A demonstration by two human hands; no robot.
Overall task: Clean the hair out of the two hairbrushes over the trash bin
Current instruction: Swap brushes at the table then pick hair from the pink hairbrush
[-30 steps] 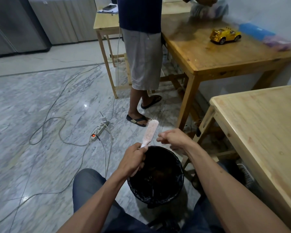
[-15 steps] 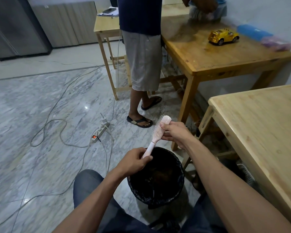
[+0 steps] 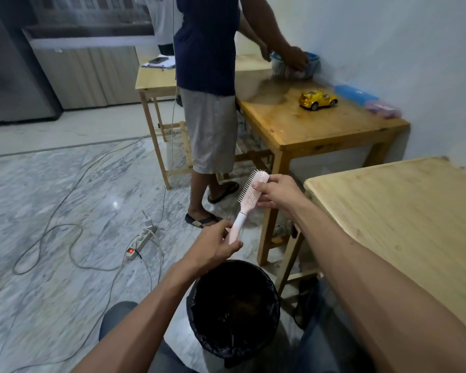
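Pink hairbrush [image 3: 249, 201] held tilted above and beyond trash bin [image 3: 233, 308], head toward 1 o'clock, bristles facing 10 o'clock. Handle end pinched by left hand [image 3: 213, 247], fingers curled round it. Brush head grasped by right hand [image 3: 276, 192], thumb laid on its back. Bin, lined with black bag, seen at 6 o'clock of brush. Wooden table [image 3: 404, 224] seen at 3 o'clock.

Second hairbrush unseen; trash bin [image 3: 233, 267] contents too dark to tell
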